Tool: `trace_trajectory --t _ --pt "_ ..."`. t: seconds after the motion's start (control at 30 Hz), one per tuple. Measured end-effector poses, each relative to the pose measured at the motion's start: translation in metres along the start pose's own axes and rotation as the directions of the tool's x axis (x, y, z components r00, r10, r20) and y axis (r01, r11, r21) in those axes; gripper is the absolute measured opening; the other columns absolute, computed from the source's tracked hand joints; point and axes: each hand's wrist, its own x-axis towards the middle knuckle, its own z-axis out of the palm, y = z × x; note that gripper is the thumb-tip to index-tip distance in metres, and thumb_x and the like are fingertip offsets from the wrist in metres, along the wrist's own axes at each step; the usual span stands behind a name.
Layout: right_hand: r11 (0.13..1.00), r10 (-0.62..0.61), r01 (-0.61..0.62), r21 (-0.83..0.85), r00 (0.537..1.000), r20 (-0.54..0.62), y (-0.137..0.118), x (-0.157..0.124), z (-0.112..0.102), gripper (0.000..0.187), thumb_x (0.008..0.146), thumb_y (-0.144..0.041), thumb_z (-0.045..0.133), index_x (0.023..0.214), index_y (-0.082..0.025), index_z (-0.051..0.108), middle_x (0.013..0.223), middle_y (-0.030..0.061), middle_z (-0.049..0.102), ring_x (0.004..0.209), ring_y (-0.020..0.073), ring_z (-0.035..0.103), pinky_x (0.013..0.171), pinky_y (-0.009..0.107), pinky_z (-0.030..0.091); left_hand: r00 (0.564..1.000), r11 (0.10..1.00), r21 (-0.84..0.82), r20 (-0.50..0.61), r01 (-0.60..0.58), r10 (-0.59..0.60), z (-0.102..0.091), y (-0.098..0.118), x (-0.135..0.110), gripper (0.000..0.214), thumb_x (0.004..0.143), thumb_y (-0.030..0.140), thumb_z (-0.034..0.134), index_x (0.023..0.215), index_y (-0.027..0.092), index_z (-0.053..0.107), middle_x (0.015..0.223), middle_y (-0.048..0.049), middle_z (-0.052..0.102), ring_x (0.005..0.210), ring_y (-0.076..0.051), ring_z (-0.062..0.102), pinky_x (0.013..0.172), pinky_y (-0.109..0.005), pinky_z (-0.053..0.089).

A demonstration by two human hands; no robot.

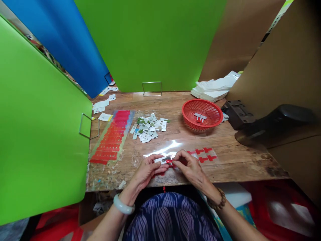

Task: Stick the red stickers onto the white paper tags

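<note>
Close to the table's front edge, my left hand (149, 169) pinches a small flat white-and-silver plate (160, 160) with a dark slot in it. My right hand (191, 166) has thumb and forefinger closed on a small red sticker (169, 162) at the plate's right end. The sticker overlaps that end; whether it is stuck down I cannot tell. Under and beside my hands lies a clear sheet (173, 146) carrying several red T-shaped stickers (208, 158). A loose pile of similar plates (149, 127), some with green parts, sits beyond my left hand.
A red plastic basket (185, 115) holding a few pieces stands at the back right, beside a dark metal block (237, 114). Left of the pile lies a strip of red pieces (107, 147). White sheets (215, 87) are stacked behind. Green panels (155, 43) and brown boards enclose the wooden table (238, 164).
</note>
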Motion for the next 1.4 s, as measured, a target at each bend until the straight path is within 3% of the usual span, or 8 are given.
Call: trace_trajectory --t 0.13,0.9,1.4 --pt "1.000 -0.003 0.004 -0.027 0.999 0.034 0.000 0.002 0.003 0.005 0.076 -0.019 0.055 0.073 -0.018 0.052 0.067 -0.0031 0.052 0.063 0.0109 0.047 0.058 0.022 0.037 0.999 1.000 0.015 0.047 0.001 -0.002 0.001 0.002 -0.005 0.033 0.071 0.010 0.065 0.102 0.008 0.054 0.085 -0.0143 0.070 0.076 -0.019 0.069 0.074 -0.026 0.053" --pt "0.992 -0.059 0.061 -0.109 0.998 0.021 -0.010 -0.001 0.003 0.008 0.077 -0.014 0.050 0.071 -0.018 0.051 0.066 -0.0032 0.049 0.061 0.0104 0.045 0.057 0.022 0.035 0.998 0.997 0.070 0.051 -0.026 0.022 0.008 0.001 -0.005 0.033 0.069 0.011 0.066 0.100 0.009 0.056 0.083 -0.0127 0.070 0.075 -0.020 0.069 0.075 -0.028 0.053" --pt "0.995 -0.038 0.039 -0.094 0.999 0.010 -0.009 -0.001 0.005 0.007 0.078 -0.015 0.050 0.072 -0.018 0.051 0.067 -0.0030 0.050 0.062 0.0107 0.045 0.058 0.022 0.035 1.000 0.996 0.087 0.000 -0.021 0.021 0.009 -0.001 -0.005 0.034 0.069 0.017 0.069 0.099 0.010 0.056 0.085 -0.0131 0.070 0.075 -0.019 0.069 0.074 -0.027 0.054"
